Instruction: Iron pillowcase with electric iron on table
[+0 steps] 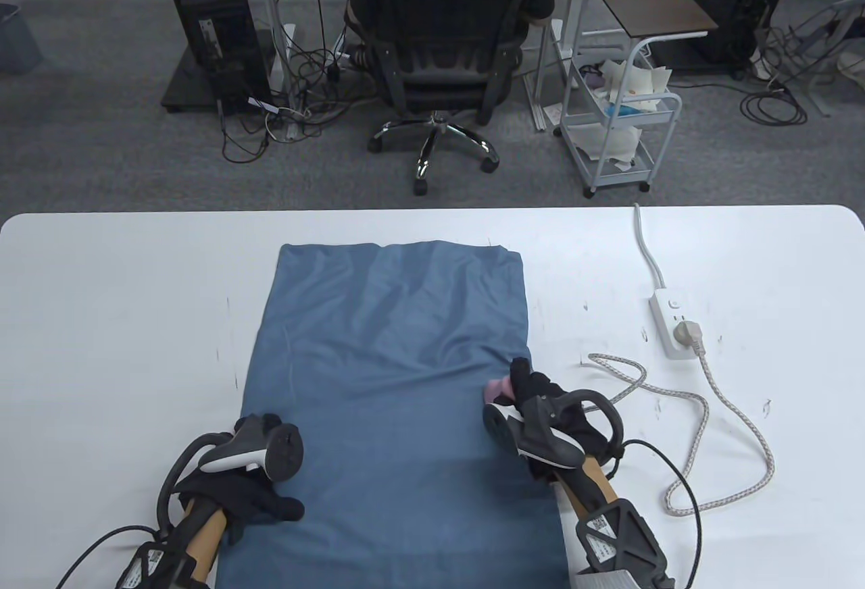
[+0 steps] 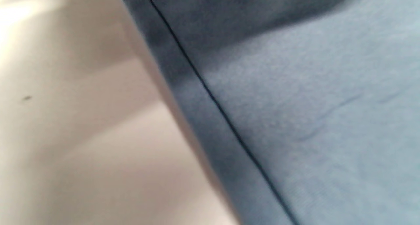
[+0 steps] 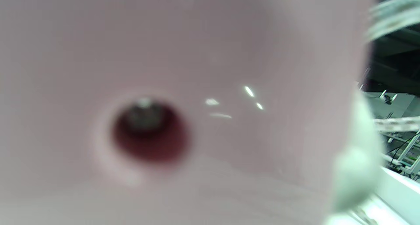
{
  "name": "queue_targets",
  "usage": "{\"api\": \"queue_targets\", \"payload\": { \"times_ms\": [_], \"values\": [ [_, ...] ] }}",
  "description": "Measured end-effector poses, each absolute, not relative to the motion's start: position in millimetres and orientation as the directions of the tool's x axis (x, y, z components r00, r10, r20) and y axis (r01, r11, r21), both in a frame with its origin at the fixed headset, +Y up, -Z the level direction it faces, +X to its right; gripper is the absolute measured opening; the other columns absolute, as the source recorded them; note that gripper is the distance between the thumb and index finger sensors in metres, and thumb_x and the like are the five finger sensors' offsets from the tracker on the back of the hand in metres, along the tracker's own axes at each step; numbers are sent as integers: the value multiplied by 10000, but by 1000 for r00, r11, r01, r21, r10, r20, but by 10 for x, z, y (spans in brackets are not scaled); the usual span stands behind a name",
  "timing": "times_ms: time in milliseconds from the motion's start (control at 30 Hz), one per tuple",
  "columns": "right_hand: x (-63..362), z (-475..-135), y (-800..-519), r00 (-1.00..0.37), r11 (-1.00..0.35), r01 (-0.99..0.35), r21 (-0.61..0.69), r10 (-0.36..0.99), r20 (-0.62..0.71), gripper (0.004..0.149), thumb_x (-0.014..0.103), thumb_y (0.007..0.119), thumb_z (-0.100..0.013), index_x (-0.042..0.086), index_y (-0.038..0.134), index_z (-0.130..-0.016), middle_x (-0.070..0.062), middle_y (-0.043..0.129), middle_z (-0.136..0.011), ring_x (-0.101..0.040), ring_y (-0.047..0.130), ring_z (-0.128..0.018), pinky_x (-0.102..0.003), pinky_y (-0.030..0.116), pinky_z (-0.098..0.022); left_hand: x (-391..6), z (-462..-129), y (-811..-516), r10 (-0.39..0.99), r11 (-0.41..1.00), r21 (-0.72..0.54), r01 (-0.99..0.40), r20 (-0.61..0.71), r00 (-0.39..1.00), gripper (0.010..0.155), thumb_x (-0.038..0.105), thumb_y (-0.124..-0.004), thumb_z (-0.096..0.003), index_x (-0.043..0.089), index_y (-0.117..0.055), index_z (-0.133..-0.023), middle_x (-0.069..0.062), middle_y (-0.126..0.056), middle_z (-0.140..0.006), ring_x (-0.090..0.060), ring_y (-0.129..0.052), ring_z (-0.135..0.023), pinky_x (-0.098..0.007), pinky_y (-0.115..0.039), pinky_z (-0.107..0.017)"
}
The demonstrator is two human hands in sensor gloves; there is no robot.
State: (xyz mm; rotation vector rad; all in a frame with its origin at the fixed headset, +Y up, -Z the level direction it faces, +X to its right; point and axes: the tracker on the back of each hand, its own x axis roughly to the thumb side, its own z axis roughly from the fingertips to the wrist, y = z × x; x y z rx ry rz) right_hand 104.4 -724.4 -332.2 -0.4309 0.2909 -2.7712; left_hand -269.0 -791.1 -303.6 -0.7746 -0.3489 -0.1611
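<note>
Holding the pink iron [image 1: 499, 389] in curled right hand [image 1: 540, 406] fingers, glide slowly while the left hand [image 1: 260, 481] presses the pillowcase [image 1: 392, 346] flat, its finger state unclear.

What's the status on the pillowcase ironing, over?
Left hand rests on pillowcase near edge. Right hand grips pink iron at cloth's right edge. Cord trails to power strip, off the fabric.

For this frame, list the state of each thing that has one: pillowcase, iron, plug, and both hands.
pillowcase: spread flat on the table, a few wrinkles left
iron: pink, mostly hidden under the right hand, at the pillowcase's right edge
plug: seated in the power strip
cord: slack, looped on the table
left hand: rests on the pillowcase's near left part
right hand: grips the iron
</note>
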Motion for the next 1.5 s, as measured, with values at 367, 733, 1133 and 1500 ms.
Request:
{"api": "queue_targets", "payload": {
  "times_ms": [367, 733, 1133, 1500],
  "values": [
    [-104, -2915, -6902, -713, -927, 94, -364, -317, 625, 685, 490, 559, -532, 15, 570, -1026, -40, 905, -675, -100, 963, -309, -267, 882, -247, -2856, -3043, -7869, -2, 740, -637, 217, 321, 947, 1076, 633, -613, -437, 97, 53, -1090, -268, 67, -1123, -530, -65, -1051, -619, -156, -730],
    [-984, -2920, -7240, -611, -966, 66, -252, -239, 755, 687, 491, 544, -535, 13, 555, -1029, -34, 895, -683, -94, 960, -317, -262, 883, -252, -2842, -3036, -7873, -22, 735, -641, 222, 305, 952, 1058, 628, -610, -429, 118, 26, -1103, -251, 54, -1134, -520, -72, -1060, -628, -171, -738],
    [-723, -3710, -7299, -854, -941, 206, -270, -308, 419, 689, 491, 531, -546, 6, 552, -1035, -48, 898, -700, -95, 960, -327, -258, 880, -259, -2857, -3041, -7876, 6, 730, -654, 198, 295, 956, 1068, 624, -620, -429, 115, 38, -1098, -248, 77, -1123, -522, -49, -1049, -630, -164, -734],
    [-668, -3499, -7305, -792, -962, 172, -211, -263, 552, 690, 493, 540, -540, 18, 545, -1040, -41, 892, -700, -99, 963, -338, -264, 885, -268, -2863, -3046, -7875, 3, 730, -653, 201, 297, 955, 1067, 625, -619, -427, 117, 36, -1099, -249, 74, -1126, -524, -52, -1051, -643, -184, -739]
  ]
}}
